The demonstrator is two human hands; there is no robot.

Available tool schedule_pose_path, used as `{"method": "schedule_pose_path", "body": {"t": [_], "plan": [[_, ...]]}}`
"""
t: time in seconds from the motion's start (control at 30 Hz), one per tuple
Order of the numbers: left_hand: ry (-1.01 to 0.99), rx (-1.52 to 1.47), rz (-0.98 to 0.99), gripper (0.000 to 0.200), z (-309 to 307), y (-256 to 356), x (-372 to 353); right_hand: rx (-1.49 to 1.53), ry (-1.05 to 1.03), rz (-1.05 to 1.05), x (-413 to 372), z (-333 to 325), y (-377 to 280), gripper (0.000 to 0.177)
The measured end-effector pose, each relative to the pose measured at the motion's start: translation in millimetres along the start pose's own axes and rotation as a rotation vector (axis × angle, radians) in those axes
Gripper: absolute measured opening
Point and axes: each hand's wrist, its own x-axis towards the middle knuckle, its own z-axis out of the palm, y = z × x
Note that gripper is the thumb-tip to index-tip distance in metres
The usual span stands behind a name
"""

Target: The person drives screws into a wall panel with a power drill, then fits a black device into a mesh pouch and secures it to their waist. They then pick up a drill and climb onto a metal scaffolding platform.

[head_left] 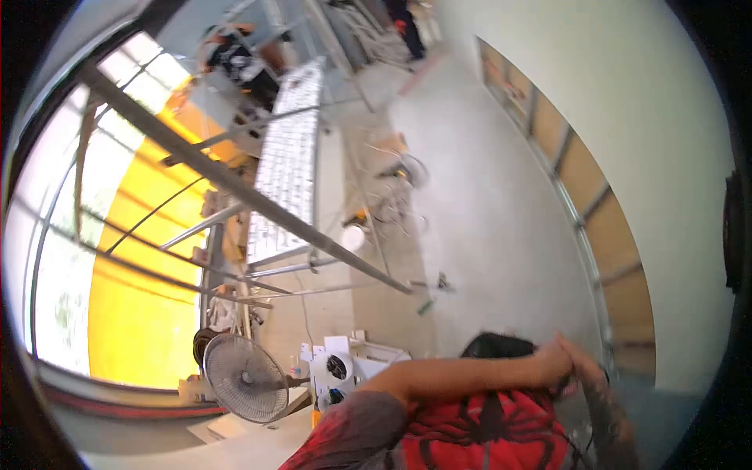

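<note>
My left forearm reaches across a red shirt with a black spider print [486,431]. My left hand [551,363] meets my right hand [581,362] at the lower right, in front of my body. The hands touch or overlap. Their fingers are blurred and partly hidden, so whether anything is between them cannot be made out. A black object [497,345] shows just beyond my left forearm.
A metal scaffold frame [235,188] with a perforated platform [290,149] stands at the left. Near me are a fan [247,378] and a white stand [338,364]. Tools and cables [399,176] lie on the floor. Two other people [243,66] are farther off.
</note>
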Motion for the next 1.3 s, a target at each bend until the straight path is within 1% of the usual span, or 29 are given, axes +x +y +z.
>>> {"method": "schedule_pose_path", "body": {"t": [0.07, 0.1, 0.17, 0.2, 0.27, 0.3, 0.37, 0.4, 0.47, 0.5, 0.53, 0.57, 0.6, 0.67, 0.7, 0.73, 0.8, 0.83, 0.9, 0.93, 0.97, 1.0, 1.03, 1.1, 1.17, 1.2, 1.23, 1.27, 1.3], "plan": [[0.065, 0.007, 0.036, 0.026, 4.2, 6.2, 5.3, 0.163, 0.211, 0.246, -45.0, 28.4, -43.7, 0.06], [0.088, 0.023, 0.018, 0.026, 17.5, 0.9, 10.3, 0.139, 0.203, 0.224, -34.2, 18.7, -27.5, 0.06], [0.265, -0.365, 0.043, 0.035, 20.0, -7.6, 20.7, 0.161, 0.074, 0.18, -23.7, -9.7, 6.7, 0.076], [0.272, -0.348, 0.049, 0.035, 14.6, -13.7, 20.0, 0.156, 0.079, 0.163, -20.0, -16.5, 20.4, 0.076], [0.37, -0.402, -0.032, 0.031, -0.6, -19.3, -1.1, -0.293, 0.175, -0.422, -19.6, -19.3, 34.7, 0.06], [0.487, -0.44, -0.105, 0.026, -0.1, -25.9, -5.4, -0.297, 0.179, -0.429, -14.4, -27.8, 41.5, 0.06], [0.535, -0.364, -0.225, 0.026, -8.5, -58.2, -20.9, 0.205, 0.107, 0.161, -1.1, -47.5, 52.1, 0.048], [0.58, -0.421, -0.298, 0.02, -2.6, -82.5, -26.5, 0.202, 0.108, 0.16, -1.7, -46.9, 50.1, 0.048], [0.668, -0.426, -0.44, 0.02, -0.4, -115.8, -63.5, -0.561, 0.169, -0.283, -4.8, -32.4, 43.7, 0.043], [0.622, -0.486, -0.552, 0.019, -7.0, -125.3, -84.5, -0.558, 0.166, -0.282, -7.8, -18.7, 34.0, 0.043], [0.616, -0.554, -0.541, 0.017, 11.4, -144.6, -97.5, -0.688, 0.289, -0.448, -12.0, 0.1, 18.7, 0.04], [0.591, -0.502, -0.523, 0.018, 31.8, -159.6, -106.0, -0.817, 0.415, -0.618, -13.0, 12.4, 3.9, 0.039], [0.521, -0.498, -0.53, 0.018, 40.0, -155.7, -118.5, -0.817, 0.411, -0.616, -11.0, 18.3, -7.0, 0.039], [0.376, -0.516, -0.536, 0.021, 63.4, -154.9, -137.6, -0.777, 0.271, -0.62, -4.1, 25.3, -25.4, 0.041], [0.276, -0.517, -0.509, 0.023, 55.0, -143.7, -152.0, -0.779, 0.267, -0.625, -2.0, 26.5, -29.7, 0.041], [0.283, -0.512, -0.512, 0.023, 57.6, -145.2, -159.8, -0.778, 0.269, -0.662, 0.4, 26.6, -35.0, 0.038], [0.34, -0.712, -0.486, 0.023, 67.3, -144.2, -171.0, -0.775, 0.272, -0.703, 4.9, 24.7, -40.9, 0.035], [0.344, -0.709, -0.487, 0.023, 69.2, -142.2, -173.5, -0.815, 0.256, -0.711, 7.0, 20.9, -40.4, 0.032], [0.653, -0.778, -0.565, 0.03, 61.7, -123.2, -176.7, -0.86, 0.24, -0.722, 8.9, 17.3, -39.8, 0.029], [0.658, -0.779, -0.565, 0.03, 56.4, -117.2, -174.2, -0.902, 0.273, -0.785, 9.2, 16.0, -38.4, 0.026], [0.715, -0.738, -0.377, 0.036, 48.5, -112.2, -170.4, -0.943, 0.305, -0.848, 9.7, 15.1, -36.1, 0.023], [0.765, -0.693, -0.191, 0.042, 42.1, -107.6, -166.1, -0.943, 0.302, -0.848, 12.7, 13.3, -32.4, 0.023], [0.687, -0.752, -0.167, 0.044, 37.4, -102.6, -160.3, -0.946, 0.326, -0.847, 17.1, 11.1, -27.3, 0.02], [0.66, -0.713, -0.169, 0.041, 30.6, -97.2, -154.4, -0.951, 0.354, -0.848, 15.7, 12.4, -24.0, 0.019], [0.638, -0.676, -0.168, 0.038, 25.3, -95.3, -143.8, -0.98, 0.43, -0.568, 6.4, 11.7, -22.0, 0.019], [0.615, -0.696, -0.102, 0.034, 22.8, -95.7, -137.6, -0.98, 0.43, -0.568, 5.1, 1.9, -9.3, 0.019], [0.592, -0.717, -0.038, 0.03, 20.5, -95.9, -130.4, -0.982, 0.507, -0.681, 4.5, -15.2, 12.9, 0.018], [0.591, -0.724, -0.041, 0.03, 18.6, -93.8, -121.3, -0.982, 0.58, -0.788, 0.5, -23.5, 25.6, 0.018], [0.59, -0.679, 0.016, 0.028, 17.1, -92.8, -108.5, -0.981, 0.576, -0.782, -8.7, -23.2, 26.4, 0.018]]}}
